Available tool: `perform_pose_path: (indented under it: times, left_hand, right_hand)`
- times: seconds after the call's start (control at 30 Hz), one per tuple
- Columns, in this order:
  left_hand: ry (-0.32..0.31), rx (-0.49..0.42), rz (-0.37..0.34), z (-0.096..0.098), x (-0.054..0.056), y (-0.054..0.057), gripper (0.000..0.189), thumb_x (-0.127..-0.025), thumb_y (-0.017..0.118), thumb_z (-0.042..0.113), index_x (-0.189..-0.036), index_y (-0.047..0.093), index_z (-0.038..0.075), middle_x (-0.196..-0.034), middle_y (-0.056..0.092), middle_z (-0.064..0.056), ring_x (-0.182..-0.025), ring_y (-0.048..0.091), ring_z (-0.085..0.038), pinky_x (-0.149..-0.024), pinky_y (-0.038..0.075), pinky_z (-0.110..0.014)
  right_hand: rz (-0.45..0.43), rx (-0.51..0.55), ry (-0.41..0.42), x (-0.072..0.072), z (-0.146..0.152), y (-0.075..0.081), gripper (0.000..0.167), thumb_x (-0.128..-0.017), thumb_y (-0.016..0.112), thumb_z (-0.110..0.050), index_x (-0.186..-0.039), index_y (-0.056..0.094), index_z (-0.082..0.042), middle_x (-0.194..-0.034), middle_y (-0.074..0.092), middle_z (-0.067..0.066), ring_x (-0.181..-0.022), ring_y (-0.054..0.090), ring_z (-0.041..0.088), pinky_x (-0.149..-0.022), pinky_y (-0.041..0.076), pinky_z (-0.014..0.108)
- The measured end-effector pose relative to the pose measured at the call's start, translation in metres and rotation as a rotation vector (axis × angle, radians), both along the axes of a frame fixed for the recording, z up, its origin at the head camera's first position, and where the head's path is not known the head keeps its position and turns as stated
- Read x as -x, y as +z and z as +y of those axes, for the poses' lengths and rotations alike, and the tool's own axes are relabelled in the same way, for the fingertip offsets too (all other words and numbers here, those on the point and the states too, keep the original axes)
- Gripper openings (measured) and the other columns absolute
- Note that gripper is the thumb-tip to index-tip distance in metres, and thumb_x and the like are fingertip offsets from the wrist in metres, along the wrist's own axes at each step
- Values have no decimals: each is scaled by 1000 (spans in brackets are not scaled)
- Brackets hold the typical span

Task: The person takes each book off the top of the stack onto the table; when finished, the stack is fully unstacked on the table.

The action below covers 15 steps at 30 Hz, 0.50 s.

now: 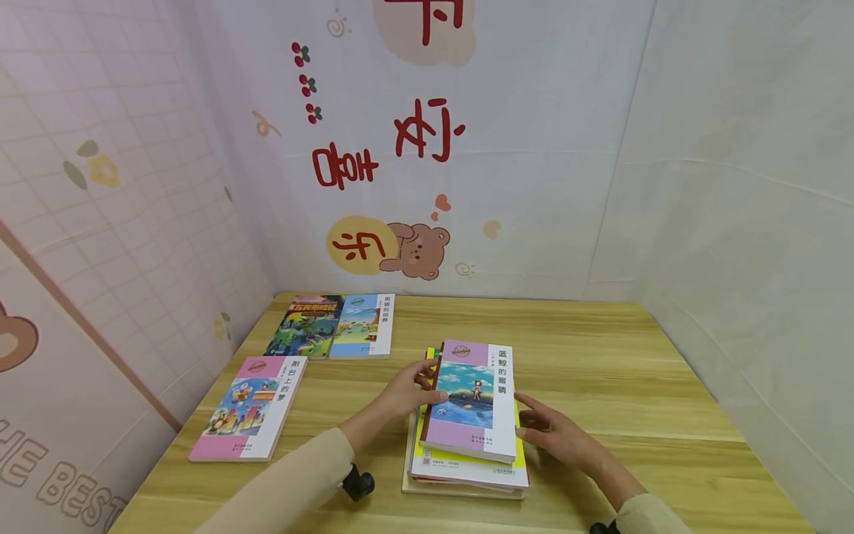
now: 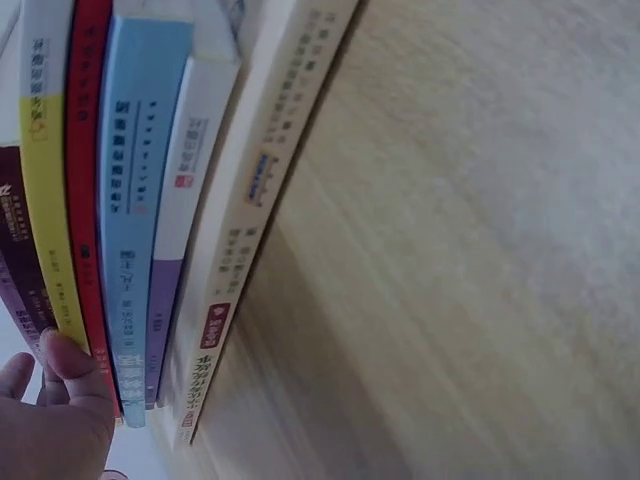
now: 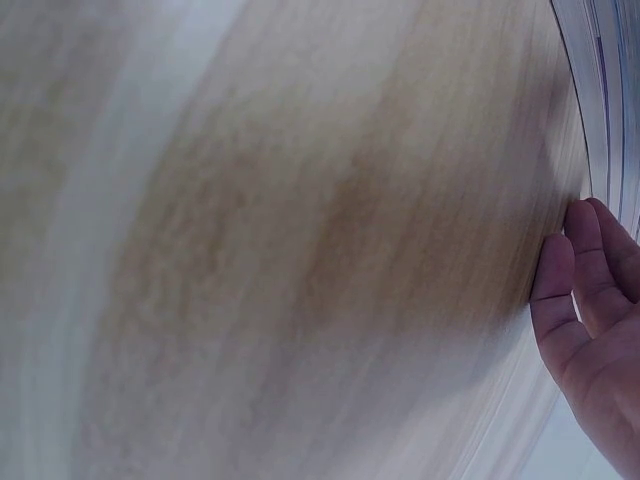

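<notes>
A pink-and-white paperback book with a blue water scene lies on top of a stack near the table's front. My left hand holds its left edge, thumb lapping onto the cover. At the right edge is my right hand, fingers loosely extended against the side. Beneath lies a yellow-covered book. The left wrist view shows the stack's spines: a yellow spine, a red spine, a light blue spine, and a wide cream book at the bottom. Page edges appear beside my right fingers.
Left of the stack lies another pink book. Behind it, a green dinosaur-cover book and a light blue book lie side by side. The wooden table is enclosed by white printed cloth walls.
</notes>
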State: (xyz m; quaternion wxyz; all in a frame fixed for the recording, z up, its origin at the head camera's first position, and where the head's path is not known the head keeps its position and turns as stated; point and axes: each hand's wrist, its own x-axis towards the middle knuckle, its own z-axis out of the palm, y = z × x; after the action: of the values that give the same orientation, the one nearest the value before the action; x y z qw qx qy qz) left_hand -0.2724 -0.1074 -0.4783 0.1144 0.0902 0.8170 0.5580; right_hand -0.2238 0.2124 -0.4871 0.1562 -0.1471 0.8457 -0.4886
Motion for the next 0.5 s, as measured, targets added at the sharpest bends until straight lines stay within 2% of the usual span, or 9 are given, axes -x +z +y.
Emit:
perform_pose_path:
  times: [0.07, 0.27, 0.37, 0.5]
  left_hand:
    - [-1, -3, -8, -1, 1, 1, 70, -88, 78, 20, -148, 45, 8, -122, 53, -7, -102, 50, -23, -83, 46, -35]
    - [-24, -94, -37, -8, 3, -1, 70, -90, 74, 13, -150, 39, 4, -128, 54, -10, -105, 52, -22, -84, 49, -32]
    - [-39, -101, -29, -11, 4, -2, 70, -91, 73, 12, -150, 38, 1, -130, 54, -12, -107, 53, -23, -87, 50, -33]
    - [-45, -113, -55, -16, 5, 0, 70, -92, 72, 14, -151, 37, 1, -130, 55, -13, -110, 56, -23, -90, 51, -35]
  right_hand:
    - [6, 3, 5, 0, 0, 0, 67, -96, 66, -21, -153, 35, -5, -136, 51, 32, -126, 49, 47, -101, 42, 57]
    - [10, 0, 8, -1, 1, 1, 67, -96, 67, -22, -153, 36, -5, -136, 51, 33, -127, 48, 48, -101, 41, 58]
    - [3, 4, 5, -1, 0, 1, 67, -96, 67, -22, -153, 36, -5, -136, 50, 33, -127, 47, 48, -102, 41, 58]
    - [0, 8, 4, -1, -1, 1, 67, -96, 66, -22, -153, 35, -5, -136, 50, 33, -128, 47, 48, -102, 40, 58]
